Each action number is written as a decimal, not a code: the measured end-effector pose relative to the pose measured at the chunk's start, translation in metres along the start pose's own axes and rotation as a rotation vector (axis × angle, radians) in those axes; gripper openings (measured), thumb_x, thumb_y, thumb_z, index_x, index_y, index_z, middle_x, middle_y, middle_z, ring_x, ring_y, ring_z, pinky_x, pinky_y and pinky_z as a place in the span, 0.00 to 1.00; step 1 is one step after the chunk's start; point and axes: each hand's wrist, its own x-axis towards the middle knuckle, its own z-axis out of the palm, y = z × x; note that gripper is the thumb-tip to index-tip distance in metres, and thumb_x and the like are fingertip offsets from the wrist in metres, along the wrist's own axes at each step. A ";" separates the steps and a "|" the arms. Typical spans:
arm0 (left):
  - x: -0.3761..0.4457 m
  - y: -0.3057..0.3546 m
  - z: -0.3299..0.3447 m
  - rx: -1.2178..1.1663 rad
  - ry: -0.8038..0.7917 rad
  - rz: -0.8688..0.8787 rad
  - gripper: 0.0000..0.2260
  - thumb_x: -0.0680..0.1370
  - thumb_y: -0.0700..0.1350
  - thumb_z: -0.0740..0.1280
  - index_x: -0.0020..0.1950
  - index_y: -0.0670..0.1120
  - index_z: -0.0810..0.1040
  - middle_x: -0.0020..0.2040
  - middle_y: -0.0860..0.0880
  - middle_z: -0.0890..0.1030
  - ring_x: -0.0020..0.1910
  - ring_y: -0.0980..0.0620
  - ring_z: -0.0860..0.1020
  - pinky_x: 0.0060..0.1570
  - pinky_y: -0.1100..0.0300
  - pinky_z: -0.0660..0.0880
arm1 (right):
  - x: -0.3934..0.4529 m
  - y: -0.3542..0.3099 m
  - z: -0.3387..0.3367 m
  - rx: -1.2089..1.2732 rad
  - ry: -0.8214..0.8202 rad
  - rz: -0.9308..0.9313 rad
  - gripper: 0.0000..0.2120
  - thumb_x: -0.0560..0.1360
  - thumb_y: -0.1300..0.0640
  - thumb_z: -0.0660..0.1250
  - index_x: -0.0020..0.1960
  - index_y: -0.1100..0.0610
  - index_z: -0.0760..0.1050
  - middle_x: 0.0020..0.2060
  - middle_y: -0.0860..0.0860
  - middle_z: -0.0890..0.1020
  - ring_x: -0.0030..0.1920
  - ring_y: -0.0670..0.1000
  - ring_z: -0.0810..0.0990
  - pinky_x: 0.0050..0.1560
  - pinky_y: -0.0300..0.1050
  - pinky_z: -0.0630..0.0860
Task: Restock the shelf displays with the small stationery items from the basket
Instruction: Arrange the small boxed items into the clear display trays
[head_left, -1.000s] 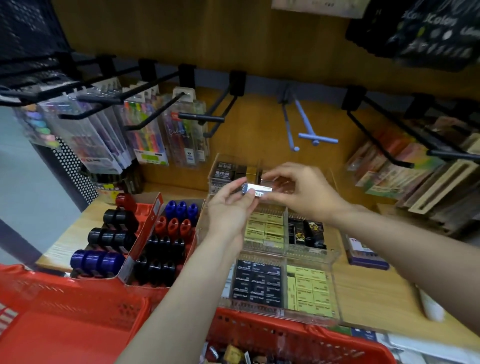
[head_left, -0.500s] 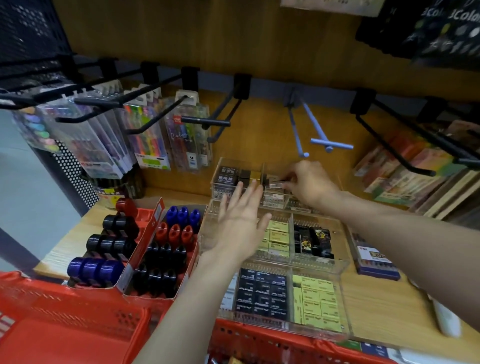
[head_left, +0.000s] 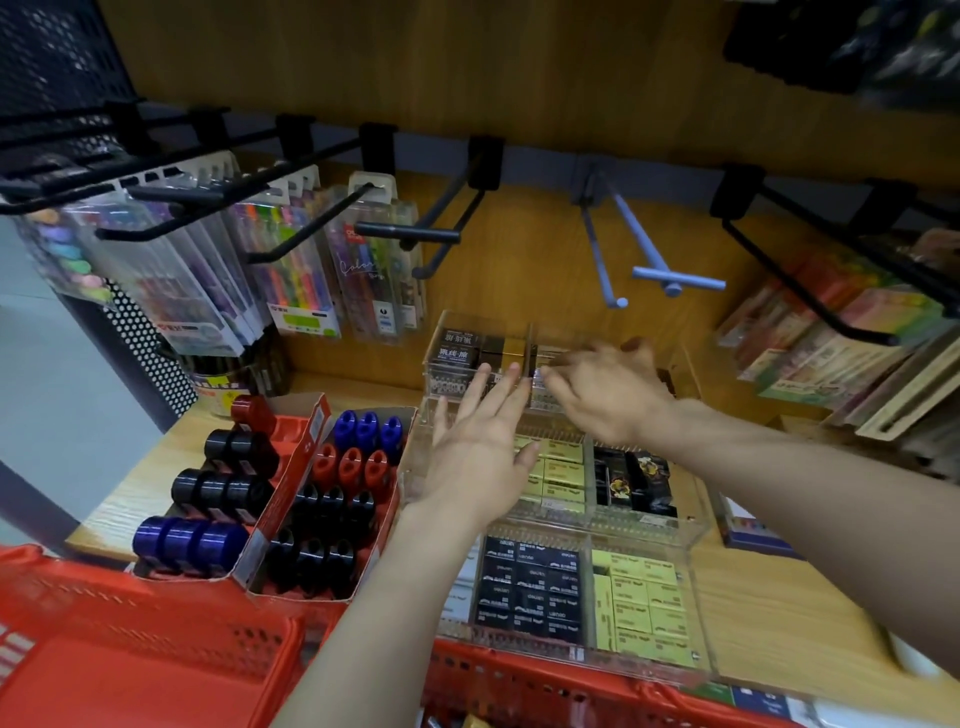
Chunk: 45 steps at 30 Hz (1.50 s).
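Step in hand: seating small item in top tier of clear display (head_left: 691, 525), at 12 o'clock. My right hand (head_left: 613, 400) there, blurred; can't tell if it grips anything. My left hand (head_left: 480, 447) flat, fingers straight, empty. Next: reach back to red basket (head_left: 156, 639) at 6 o'clock for another piece.

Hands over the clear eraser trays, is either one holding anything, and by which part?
The left hand holds nothing; its fingers are straight. The right hand is blurred at the top tray, so a hold cannot be told.
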 end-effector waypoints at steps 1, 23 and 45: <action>0.000 -0.001 0.000 0.005 -0.011 -0.001 0.32 0.82 0.55 0.60 0.81 0.56 0.46 0.80 0.60 0.41 0.78 0.58 0.36 0.77 0.43 0.38 | 0.001 -0.001 -0.001 -0.015 -0.022 0.008 0.29 0.82 0.40 0.39 0.56 0.46 0.79 0.58 0.46 0.79 0.67 0.52 0.68 0.67 0.66 0.56; -0.030 0.041 0.035 -0.169 -0.123 0.166 0.17 0.80 0.45 0.67 0.69 0.50 0.75 0.68 0.52 0.75 0.69 0.51 0.69 0.70 0.53 0.66 | -0.058 0.000 0.014 0.010 -0.335 0.383 0.24 0.77 0.41 0.66 0.61 0.59 0.72 0.42 0.52 0.74 0.44 0.53 0.78 0.39 0.44 0.77; -0.010 0.063 0.007 -1.368 -0.058 -0.317 0.10 0.76 0.45 0.72 0.57 0.49 0.80 0.50 0.49 0.86 0.50 0.52 0.84 0.57 0.55 0.78 | -0.099 0.024 -0.014 0.434 0.292 -0.067 0.26 0.68 0.56 0.76 0.64 0.54 0.73 0.59 0.49 0.78 0.61 0.50 0.75 0.62 0.46 0.72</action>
